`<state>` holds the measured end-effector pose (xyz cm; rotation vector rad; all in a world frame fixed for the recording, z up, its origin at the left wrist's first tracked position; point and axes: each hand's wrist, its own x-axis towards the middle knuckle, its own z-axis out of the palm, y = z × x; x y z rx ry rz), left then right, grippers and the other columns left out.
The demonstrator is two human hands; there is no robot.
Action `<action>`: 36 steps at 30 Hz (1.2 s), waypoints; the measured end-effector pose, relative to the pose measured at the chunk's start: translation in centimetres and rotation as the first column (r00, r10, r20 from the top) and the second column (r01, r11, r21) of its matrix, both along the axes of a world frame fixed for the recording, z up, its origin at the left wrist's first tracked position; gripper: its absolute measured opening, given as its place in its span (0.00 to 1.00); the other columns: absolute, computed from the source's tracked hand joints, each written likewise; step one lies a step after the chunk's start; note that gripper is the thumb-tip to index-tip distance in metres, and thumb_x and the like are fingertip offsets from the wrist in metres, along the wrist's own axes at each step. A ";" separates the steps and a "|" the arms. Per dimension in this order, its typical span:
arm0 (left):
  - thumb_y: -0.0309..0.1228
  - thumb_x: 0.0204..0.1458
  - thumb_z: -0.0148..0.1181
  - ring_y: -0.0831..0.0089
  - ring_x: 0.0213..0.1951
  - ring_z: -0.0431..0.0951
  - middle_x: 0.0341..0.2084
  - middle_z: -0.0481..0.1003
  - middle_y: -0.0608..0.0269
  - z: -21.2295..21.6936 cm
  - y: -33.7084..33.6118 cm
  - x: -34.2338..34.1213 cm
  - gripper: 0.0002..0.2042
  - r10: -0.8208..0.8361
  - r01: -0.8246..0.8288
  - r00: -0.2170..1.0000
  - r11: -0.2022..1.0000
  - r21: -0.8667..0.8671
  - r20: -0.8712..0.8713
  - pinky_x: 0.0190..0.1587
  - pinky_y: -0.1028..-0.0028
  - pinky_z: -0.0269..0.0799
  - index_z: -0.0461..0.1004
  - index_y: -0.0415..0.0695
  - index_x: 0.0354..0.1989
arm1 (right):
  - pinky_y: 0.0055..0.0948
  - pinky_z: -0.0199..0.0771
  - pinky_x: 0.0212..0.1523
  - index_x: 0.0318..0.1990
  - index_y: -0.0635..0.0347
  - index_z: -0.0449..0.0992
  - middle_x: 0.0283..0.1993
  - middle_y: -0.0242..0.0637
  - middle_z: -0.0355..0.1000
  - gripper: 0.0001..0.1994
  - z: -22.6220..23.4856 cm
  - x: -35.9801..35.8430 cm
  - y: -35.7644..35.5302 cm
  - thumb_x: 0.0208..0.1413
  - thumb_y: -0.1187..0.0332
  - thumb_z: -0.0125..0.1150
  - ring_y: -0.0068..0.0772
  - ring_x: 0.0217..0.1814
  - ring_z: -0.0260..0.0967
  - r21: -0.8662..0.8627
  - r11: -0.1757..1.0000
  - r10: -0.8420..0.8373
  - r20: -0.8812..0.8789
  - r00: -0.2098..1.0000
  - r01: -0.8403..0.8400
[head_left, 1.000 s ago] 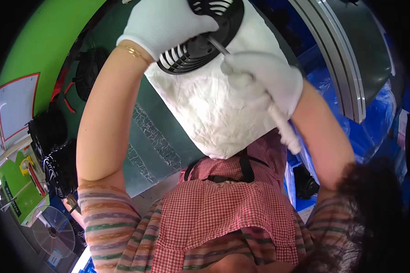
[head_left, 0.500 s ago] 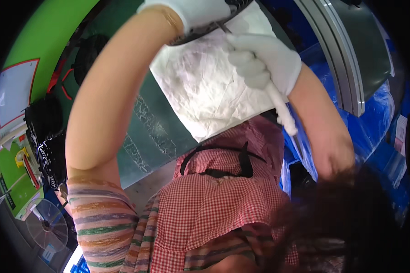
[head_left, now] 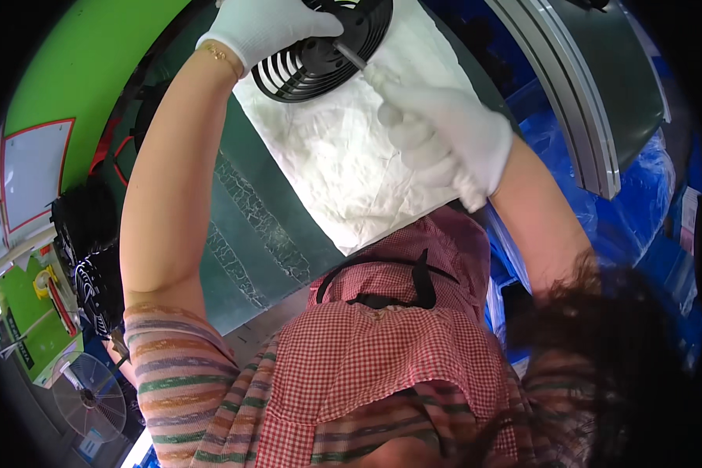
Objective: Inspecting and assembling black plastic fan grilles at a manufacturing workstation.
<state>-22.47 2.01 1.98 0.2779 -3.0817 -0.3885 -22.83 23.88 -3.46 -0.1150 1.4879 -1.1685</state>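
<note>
A round black slotted grille point(head_left: 320, 72) tilts above a white cloth point(head_left: 343, 164) at the top of the view. My left hand point(head_left: 269, 25), in a white glove, grips the grille by its far left side, thumb laid across its face. In my gloved right hand point(head_left: 444, 132), somewhat blurred, is a slim metal tool with a white-wrapped handle point(head_left: 469, 193). My fingers are closed round that handle, and the metal tip point(head_left: 349, 53) touches or nearly touches the middle of the grille. The exact shape of the tip cannot be made out.
Under the cloth is a dark green table point(head_left: 249, 210) with cracked tape strips. A curved metal-edged rail point(head_left: 573, 93) stands at the right, beside blue plastic sheeting point(head_left: 624, 203). Black parts point(head_left: 90, 242) are piled at the left, above a fan point(head_left: 90, 398).
The grille has come lower and turned its slotted face into view. My left hand has shifted left; the tool in my right hand has tilted and moved left.
</note>
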 end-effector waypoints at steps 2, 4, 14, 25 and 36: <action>0.45 0.30 0.72 0.53 0.29 0.81 0.24 0.78 0.39 0.1 -0.1 -0.7 0.27 0.033 -0.033 0.999 0.999 -0.005 0.002 0.35 0.63 0.76 0.79 0.28 0.27 | 0.31 0.63 0.14 0.32 0.58 0.67 0.17 0.25 0.58 0.19 -1.2 -1.8 0.6 0.65 0.51 0.49 0.22 0.13 0.56 -0.228 0.972 0.052 0.431 0.901 0.053; 0.45 0.30 0.72 0.53 0.29 0.81 0.24 0.78 0.39 0.5 0.1 -1.3 0.27 0.029 -0.029 1.000 1.000 -0.010 -0.006 0.35 0.63 0.76 0.79 0.28 0.27 | 0.31 0.63 0.13 0.32 0.57 0.67 0.17 0.23 0.57 0.18 -1.9 -2.7 1.3 0.65 0.52 0.48 0.20 0.12 0.55 -0.326 0.937 0.108 0.607 0.787 0.123; 0.47 0.30 0.71 0.51 0.30 0.81 0.25 0.78 0.40 0.6 1.4 0.3 0.26 -0.386 0.551 0.812 0.754 0.357 -0.439 0.38 0.63 0.77 0.79 0.31 0.26 | 0.28 0.61 0.18 0.32 0.54 0.69 0.19 0.28 0.61 0.15 -0.5 -2.2 -1.4 0.66 0.54 0.47 0.24 0.17 0.58 -0.027 0.991 0.121 -0.205 0.971 -0.130; 0.47 0.29 0.71 0.51 0.34 0.81 0.28 0.79 0.39 0.5 2.7 -2.3 0.27 0.040 -0.028 0.997 0.982 -0.187 0.064 0.40 0.64 0.77 0.80 0.31 0.29 | 0.41 0.75 0.36 0.42 0.62 0.75 0.35 0.44 0.76 0.18 0.3 -0.3 -2.2 0.65 0.55 0.46 0.42 0.37 0.75 0.462 0.887 0.386 -0.730 0.563 -0.009; 0.49 0.29 0.72 0.50 0.29 0.81 0.24 0.78 0.39 0.1 2.9 -0.5 0.28 -0.059 0.065 0.997 0.992 -0.111 0.055 0.37 0.63 0.77 0.79 0.30 0.26 | 0.22 0.51 0.09 0.31 0.54 0.67 0.16 0.22 0.54 0.17 -2.4 1.6 2.0 0.67 0.52 0.45 0.15 0.12 0.51 0.182 0.976 0.209 -0.632 0.746 -0.120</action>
